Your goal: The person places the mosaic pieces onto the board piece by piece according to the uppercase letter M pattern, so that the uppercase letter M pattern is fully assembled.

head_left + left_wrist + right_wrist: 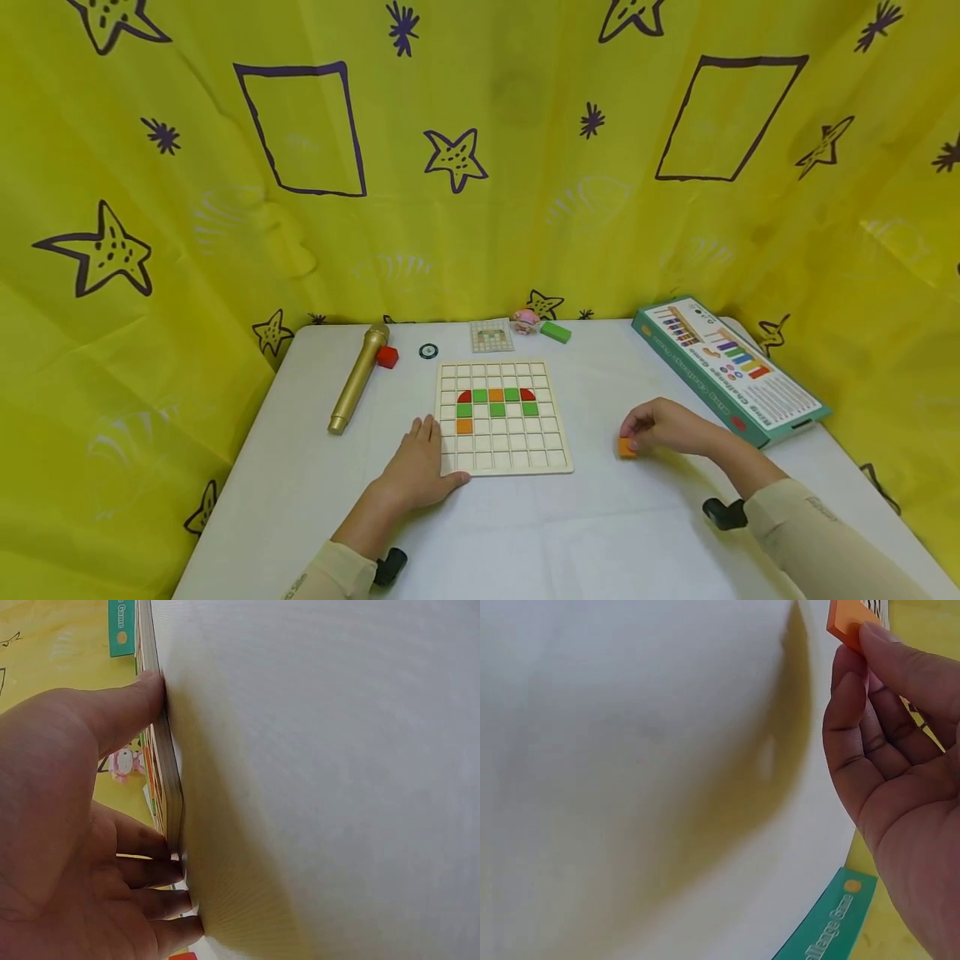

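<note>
A wooden grid board [555, 454] lies flat, with red, green and orange tiles [497, 409] set in some of its squares. My left hand [417, 468] touches the board's near left corner, its fingers straight along the left edge and its thumb on the front edge. The left wrist view shows the thumb [127, 709] against the board's side [171, 791]. To the right of the board, my right hand [663, 429] pinches an orange square tile [846, 621] between thumb and fingertips. In the head view this tile [626, 449] is just above or on the tabletop; I cannot tell which.
A gold microphone [357, 383] and a red block [387, 357] lie left of the board. Behind it are a round token [428, 351], a pattern card [491, 336], a pink figurine [526, 321] and a green block [556, 332]. A teal game box [731, 367] lies at right.
</note>
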Available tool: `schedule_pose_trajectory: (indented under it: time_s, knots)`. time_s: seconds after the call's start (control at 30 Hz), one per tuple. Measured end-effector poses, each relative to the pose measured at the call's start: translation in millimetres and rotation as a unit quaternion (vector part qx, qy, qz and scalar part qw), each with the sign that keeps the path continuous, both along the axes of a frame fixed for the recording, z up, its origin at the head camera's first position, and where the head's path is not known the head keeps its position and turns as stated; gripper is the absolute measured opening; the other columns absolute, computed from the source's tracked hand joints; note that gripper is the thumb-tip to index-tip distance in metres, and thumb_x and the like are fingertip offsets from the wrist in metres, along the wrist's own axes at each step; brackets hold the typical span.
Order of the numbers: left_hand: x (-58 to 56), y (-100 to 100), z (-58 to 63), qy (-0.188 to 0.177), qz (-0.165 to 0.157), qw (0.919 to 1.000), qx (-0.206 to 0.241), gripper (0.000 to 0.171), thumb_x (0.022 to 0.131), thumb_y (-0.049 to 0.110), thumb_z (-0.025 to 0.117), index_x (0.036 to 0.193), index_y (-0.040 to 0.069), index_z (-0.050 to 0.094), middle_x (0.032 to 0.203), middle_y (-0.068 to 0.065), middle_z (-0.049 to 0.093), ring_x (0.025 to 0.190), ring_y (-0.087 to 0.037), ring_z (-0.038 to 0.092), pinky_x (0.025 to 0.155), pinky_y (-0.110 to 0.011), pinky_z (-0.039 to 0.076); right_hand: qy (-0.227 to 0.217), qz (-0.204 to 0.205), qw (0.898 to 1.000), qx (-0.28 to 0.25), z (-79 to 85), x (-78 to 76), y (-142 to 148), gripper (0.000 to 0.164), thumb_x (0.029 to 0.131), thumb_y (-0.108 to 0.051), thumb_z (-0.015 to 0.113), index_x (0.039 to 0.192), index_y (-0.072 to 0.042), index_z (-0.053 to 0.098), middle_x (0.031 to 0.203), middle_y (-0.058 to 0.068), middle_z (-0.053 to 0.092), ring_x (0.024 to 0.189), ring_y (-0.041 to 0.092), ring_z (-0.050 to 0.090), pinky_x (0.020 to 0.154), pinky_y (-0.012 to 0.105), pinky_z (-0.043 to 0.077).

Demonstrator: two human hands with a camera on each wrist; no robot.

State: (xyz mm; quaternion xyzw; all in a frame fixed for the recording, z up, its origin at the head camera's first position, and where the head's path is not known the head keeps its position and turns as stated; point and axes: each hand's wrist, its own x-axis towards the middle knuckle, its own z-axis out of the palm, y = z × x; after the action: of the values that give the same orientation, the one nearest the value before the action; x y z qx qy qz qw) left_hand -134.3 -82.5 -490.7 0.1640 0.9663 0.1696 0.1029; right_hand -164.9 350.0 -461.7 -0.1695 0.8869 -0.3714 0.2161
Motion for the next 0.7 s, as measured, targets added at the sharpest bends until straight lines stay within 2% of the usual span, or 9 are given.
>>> schedule_pose_trajectory:
  time_s: [0.47,0.7]
  knots:
    - [2.7,1,4.1,-0.003,0.008,0.9999,-0.007,0.102,0.087,0.053,0.073,0.149,-0.015,0.031,0.157,-0.031,0.028,0.147,-0.047,0.022,0.117,-0.054,0.027,-0.005,-0.018,1.0,0.006,6.1,-33.7,-38,0.007,0.087,-0.008,0.077,0.094,-0.009,0.076,0.087,0.0,0.071,0.081,0.019,0.06,0.078,0.031,0.051]
    - [3.6,2,7.4,-0.006,0.008,1.0,0.0,0.101,0.086,0.052,0.074,0.149,-0.016,0.031,0.157,-0.032,0.028,0.147,-0.047,0.022,0.117,-0.055,0.027,-0.004,-0.006,1.0,0.001,4.9,-45.0,-55,0.007,0.088,-0.008,0.076,0.095,-0.008,0.076,0.087,0.0,0.071,0.082,0.02,0.059,0.079,0.034,0.05]
